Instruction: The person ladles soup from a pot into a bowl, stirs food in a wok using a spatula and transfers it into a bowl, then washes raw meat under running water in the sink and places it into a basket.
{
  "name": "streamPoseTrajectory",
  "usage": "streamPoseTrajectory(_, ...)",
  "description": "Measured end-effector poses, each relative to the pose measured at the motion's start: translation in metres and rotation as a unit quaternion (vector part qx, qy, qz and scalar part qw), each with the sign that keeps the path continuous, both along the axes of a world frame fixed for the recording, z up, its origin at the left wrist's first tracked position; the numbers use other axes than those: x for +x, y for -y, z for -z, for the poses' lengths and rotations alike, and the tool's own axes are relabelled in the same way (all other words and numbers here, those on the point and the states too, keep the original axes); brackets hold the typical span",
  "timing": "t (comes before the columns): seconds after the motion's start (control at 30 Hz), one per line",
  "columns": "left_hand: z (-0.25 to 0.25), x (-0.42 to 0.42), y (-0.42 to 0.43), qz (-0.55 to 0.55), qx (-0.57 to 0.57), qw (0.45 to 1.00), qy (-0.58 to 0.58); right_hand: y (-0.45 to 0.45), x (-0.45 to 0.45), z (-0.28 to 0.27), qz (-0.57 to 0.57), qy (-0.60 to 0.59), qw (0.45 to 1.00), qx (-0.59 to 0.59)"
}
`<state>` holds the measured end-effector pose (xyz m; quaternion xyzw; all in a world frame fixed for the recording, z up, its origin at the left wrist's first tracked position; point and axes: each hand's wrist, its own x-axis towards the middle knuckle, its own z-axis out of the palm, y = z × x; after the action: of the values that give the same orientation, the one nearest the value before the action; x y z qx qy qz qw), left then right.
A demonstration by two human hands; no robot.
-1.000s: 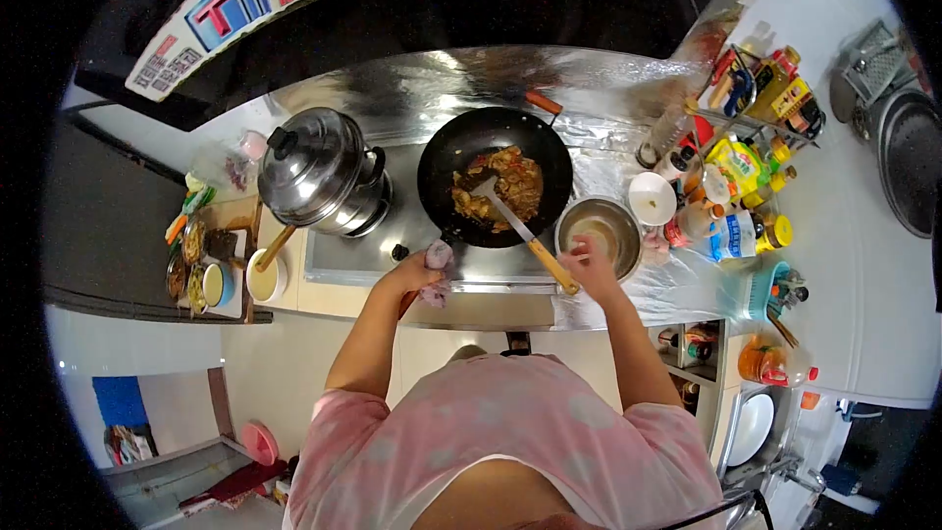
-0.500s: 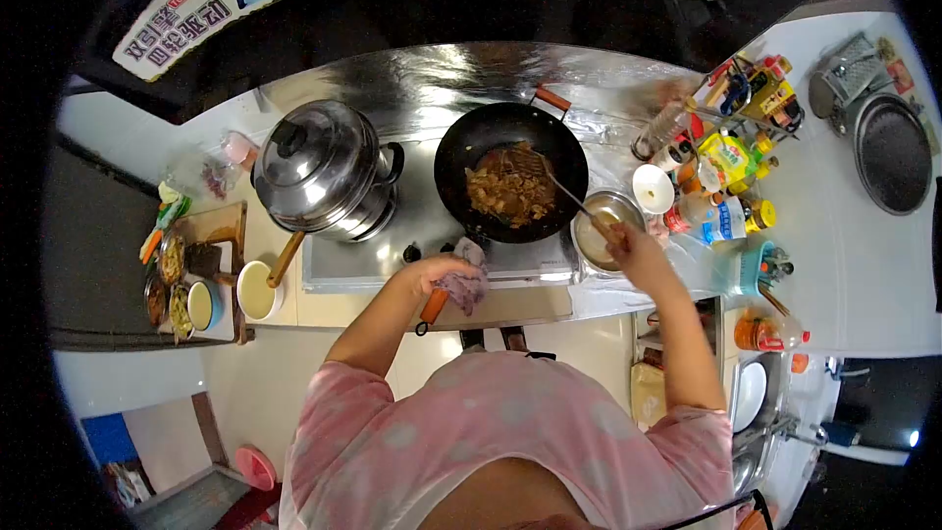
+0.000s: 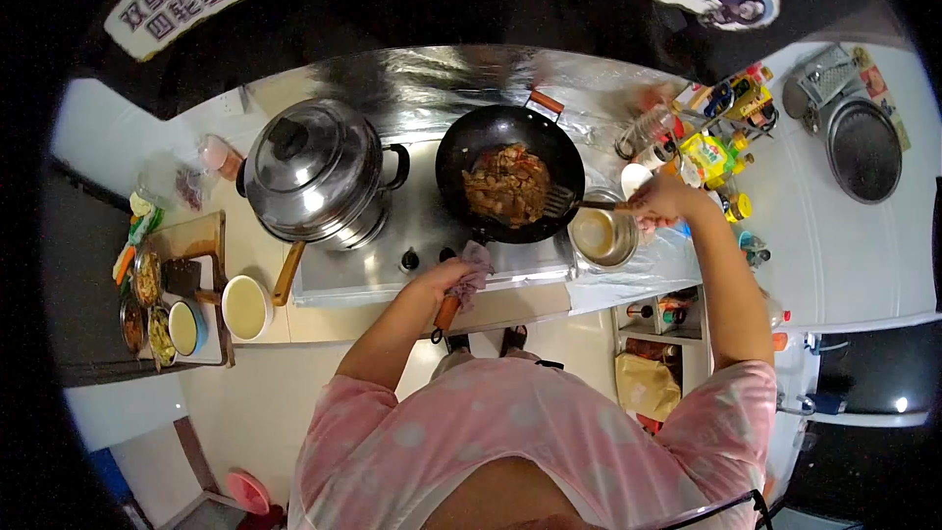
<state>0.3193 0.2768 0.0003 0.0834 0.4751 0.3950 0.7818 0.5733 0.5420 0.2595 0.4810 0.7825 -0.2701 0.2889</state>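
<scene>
A black wok (image 3: 466, 137) sits on the steel stove, with brown sauced food (image 3: 505, 185) heaped in its middle. My left hand (image 3: 446, 277) is closed around a purple cloth (image 3: 476, 270) at the wok's near handle (image 3: 446, 314); the handle's orange end pokes out below. In my right hand (image 3: 667, 198) is a slotted spatula (image 3: 601, 204), gripped by its wooden handle. The spatula's blade is at the right edge of the food inside the wok. Just right of the wok, under the spatula's handle, stands a metal bowl (image 3: 601, 240).
A lidded steel steamer pot (image 3: 314, 172) stands left of the wok. Further left are a cream bowl (image 3: 247, 306), a cutting board (image 3: 206, 236) and dishes of ingredients. Bottles (image 3: 706, 152) and a small white bowl (image 3: 636, 179) crowd the right side.
My right hand has moved right and upward, taking the spatula from the food's upper middle to its right edge. The food is gathered into a tighter heap. My left hand keeps its hold.
</scene>
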Motion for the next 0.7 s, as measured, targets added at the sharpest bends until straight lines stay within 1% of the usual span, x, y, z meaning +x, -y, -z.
streamPoseTrajectory(0.03, -0.002, 0.002, -0.001, -0.008, 0.006, 1.000, 0.007, 0.008, 0.000, 0.002, 0.035, -0.030, 0.998, -0.031)
streamPoseTrajectory(0.07, -0.004, 0.004, 0.000, -0.006, -0.002, 1.000, -0.014, 0.017, 0.003, 0.003, 0.069, -0.060, 0.994, -0.062)
streamPoseTrajectory(0.1, -0.017, 0.005, 0.000, -0.006, -0.009, 0.999, -0.036, 0.018, 0.014, 0.033, 0.118, -0.128, 0.981, -0.083)
streamPoseTrajectory(0.13, -0.024, 0.006, 0.000, -0.005, -0.018, 0.998, -0.059, 0.019, 0.026, 0.072, 0.166, -0.195, 0.961, -0.104)
streamPoseTrajectory(0.17, -0.022, 0.007, 0.000, -0.023, -0.010, 0.998, -0.055, 0.031, 0.023, 0.094, 0.242, -0.252, 0.926, -0.146)
streamPoseTrajectory(0.2, -0.016, 0.009, 0.002, -0.042, -0.002, 0.998, -0.052, 0.047, 0.012, 0.114, 0.316, -0.304, 0.878, -0.189)
streamPoseTrajectory(0.23, -0.014, 0.009, 0.003, -0.059, 0.004, 0.997, -0.050, 0.060, 0.001, 0.129, 0.312, -0.329, 0.873, -0.181)
streamPoseTrajectory(0.33, -0.026, 0.007, 0.005, -0.017, 0.001, 0.998, -0.067, 0.083, -0.024, 0.172, 0.323, -0.401, 0.842, -0.160)
streamPoseTrajectory(0.37, -0.023, 0.006, 0.004, -0.021, -0.007, 0.997, -0.071, 0.086, -0.027, 0.182, 0.333, -0.425, 0.828, -0.151)
streamPoseTrajectory(0.47, -0.018, 0.009, 0.001, -0.014, -0.017, 0.997, -0.074, 0.095, -0.024, 0.181, 0.357, -0.471, 0.789, -0.168)
streamPoseTrajectory(0.53, -0.038, 0.006, 0.004, 0.010, -0.009, 0.998, -0.069, 0.099, -0.018, 0.178, 0.358, -0.474, 0.784, -0.177)
streamPoseTrajectory(0.57, -0.035, 0.007, 0.004, 0.005, -0.011, 0.997, -0.074, 0.101, -0.014, 0.176, 0.359, -0.477, 0.782, -0.180)
streamPoseTrajectory(0.63, -0.019, 0.008, 0.003, -0.005, -0.013, 0.996, -0.083, 0.105, -0.004, 0.170, 0.366, -0.483, 0.774, -0.184)
streamPoseTrajectory(0.7, 0.015, -0.001, 0.002, 0.025, 0.009, 0.996, -0.090, 0.109, 0.008, 0.167, 0.369, -0.493, 0.766, -0.183)
